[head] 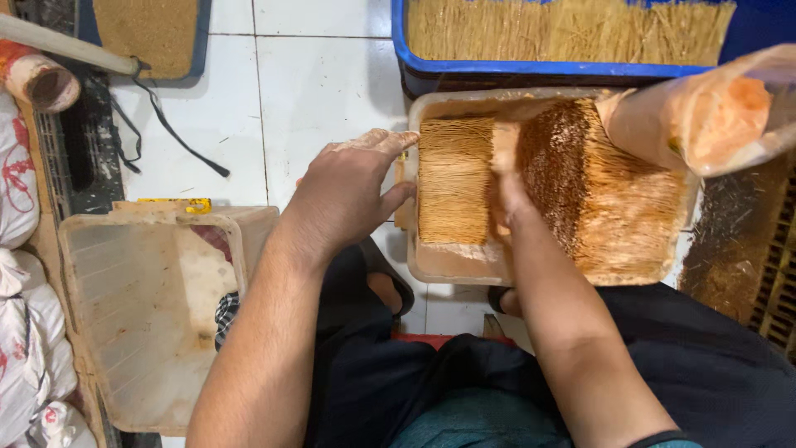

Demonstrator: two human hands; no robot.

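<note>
Sticks [454, 178], a pale bundle, lie in the tray [448, 264] with long axis pointing away from the person. Left hand [348, 192] presses its left side, open; right hand [507, 178] (partly hidden) parts it from the brown sticks [605, 195], grip unclear.

Both bare forearms are extended forward from the bottom of the view, roughly parallel and a little apart. The left hand [348, 195] is held palm down with the wrist slightly bent; its fingers are stretched forward and kept close together, and the thumb is spread out to the side. The right hand [507, 178] is turned on edge with the fingers pointed forward and pressed flat together; it appears dusted with powder and partly blurred. Nothing is gripped by either hand.
</note>
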